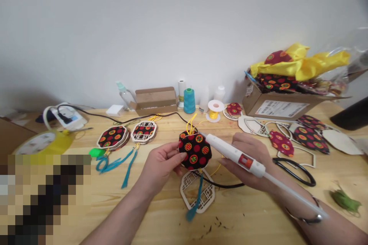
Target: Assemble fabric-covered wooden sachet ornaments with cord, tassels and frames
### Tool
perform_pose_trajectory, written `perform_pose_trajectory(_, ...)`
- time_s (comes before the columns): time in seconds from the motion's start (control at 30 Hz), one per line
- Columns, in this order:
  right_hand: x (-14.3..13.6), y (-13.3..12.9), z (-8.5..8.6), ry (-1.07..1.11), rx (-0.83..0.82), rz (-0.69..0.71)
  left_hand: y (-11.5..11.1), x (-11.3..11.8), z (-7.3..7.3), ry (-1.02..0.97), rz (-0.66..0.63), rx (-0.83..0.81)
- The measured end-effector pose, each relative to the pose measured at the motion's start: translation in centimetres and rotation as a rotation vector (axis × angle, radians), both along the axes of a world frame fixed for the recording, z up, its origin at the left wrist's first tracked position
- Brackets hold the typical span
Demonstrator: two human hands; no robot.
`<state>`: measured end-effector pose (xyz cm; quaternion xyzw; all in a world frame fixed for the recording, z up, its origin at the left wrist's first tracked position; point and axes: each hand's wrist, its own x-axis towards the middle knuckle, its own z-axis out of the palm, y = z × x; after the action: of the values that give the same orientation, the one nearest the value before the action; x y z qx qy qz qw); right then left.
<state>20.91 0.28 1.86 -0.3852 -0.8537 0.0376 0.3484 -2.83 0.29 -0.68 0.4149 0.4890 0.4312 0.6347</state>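
Between thumb and fingers, my left hand grips a scalloped pendant covered in black fabric with red and orange flowers. Yellow cord loops stick up from its top, and a teal tassel hangs below. My right hand is wrapped around a white hot glue gun, its nozzle at the pendant's upper right edge; whether it touches I cannot tell. A clear glue stick extends from the gun's back. Under the pendant, a pale wooden lattice frame lies on the table, partly covered by the tassel.
Stacked pendants and lattice-fronted ones lie left. Behind stand a teal thread cone, a yellow cord spool and an open cardboard box of fabric. Black scissors and green thread lie right. A black cable crosses the table.
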Motion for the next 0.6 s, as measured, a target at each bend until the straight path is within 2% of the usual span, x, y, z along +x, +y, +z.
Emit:
perform_pose_trajectory(0.27, 0.43, 0.31, -1.04, -0.018, -0.072, -0.006, -0.06, -0.44, -0.45, -0.009, 0.043, 0.025)
perform_pose_trajectory(0.6, 0.44, 0.21, -0.85, -0.029, -0.142, -0.030, 0.00, -0.11, 0.11, 0.010, 0.038, 0.016)
